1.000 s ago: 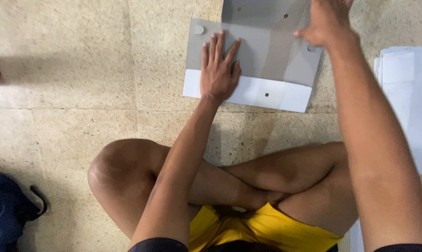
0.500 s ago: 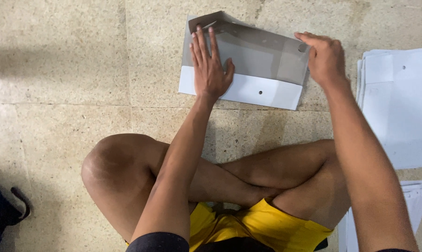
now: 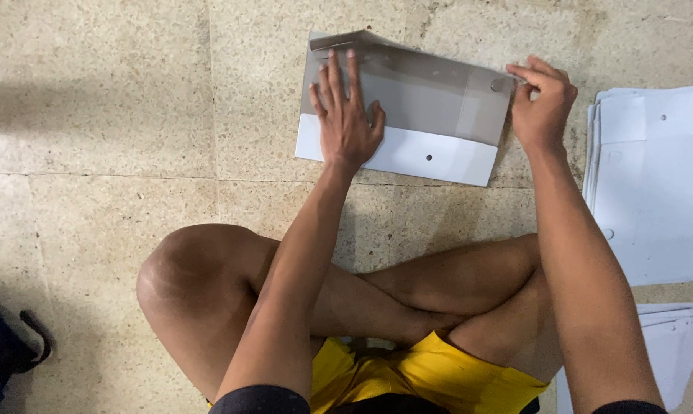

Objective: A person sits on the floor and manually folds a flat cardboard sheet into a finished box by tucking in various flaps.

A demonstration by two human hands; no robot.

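Fingers of the left hand (image 3: 346,115) spread flat, pressing the folded grey-and-white card sheet (image 3: 407,115) onto the speckled stone floor (image 3: 132,115); right hand (image 3: 544,103) fingers pinch its right flap corner. Sheet looks light, thin, stiff enough to crease; best held at edges. Stack of white sheets (image 3: 653,176) just right.

grey flap (image 3: 415,92) folded down flatter, right hand (image 3: 544,103) lowered

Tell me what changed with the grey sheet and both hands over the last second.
The right hand brought the raised upper flap of the grey sheet down toward the person, folding it over the lower part; it now pinches the flap's right corner near the floor. The left hand stayed flat on the sheet, fingers spread. The white paper stack on the right lies as before.
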